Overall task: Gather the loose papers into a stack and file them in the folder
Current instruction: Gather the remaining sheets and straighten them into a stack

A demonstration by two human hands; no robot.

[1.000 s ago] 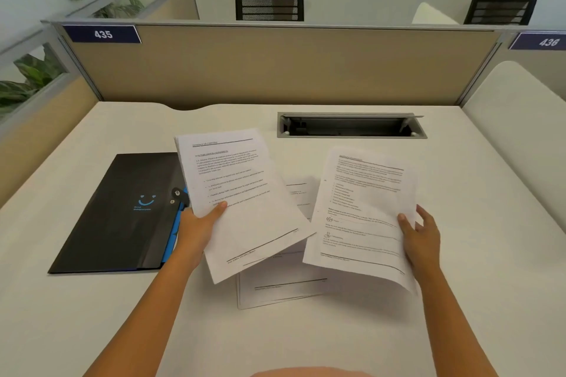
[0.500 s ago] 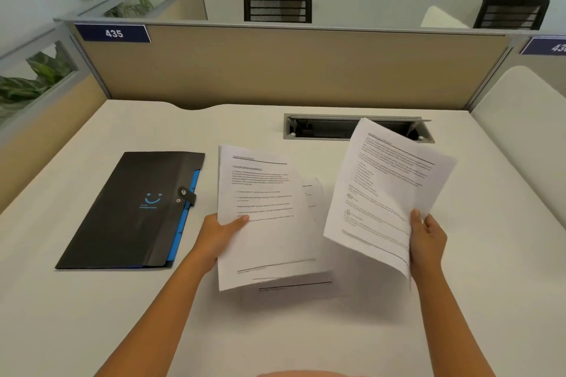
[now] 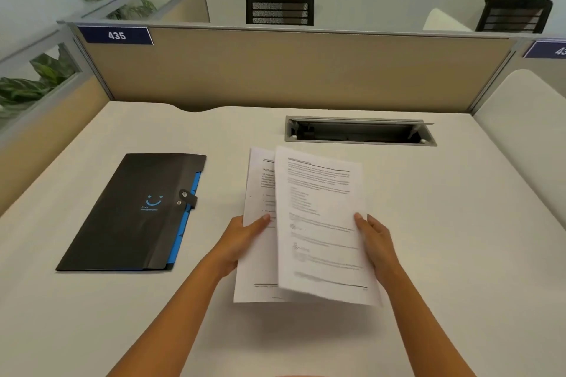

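Two printed sheets overlap over the middle of the desk. My left hand grips the left edge of the lower sheet, thumb on top. The upper sheet lies across it, and my right hand holds that sheet's right edge. Any paper lying on the desk beneath them is hidden. To the left, apart from both hands, a black folder with a blue smile logo and blue inner tabs lies flat and closed by its snap strap.
An open grey cable tray is sunk into the white desk just beyond the papers. Beige partition panels wall the desk at the back and left, one labelled 435. Potted plants stand behind them.
My right hand has swung its sheet left and down onto the left hand's sheet, so the two now overlap. The third sheet on the desk is no longer visible.
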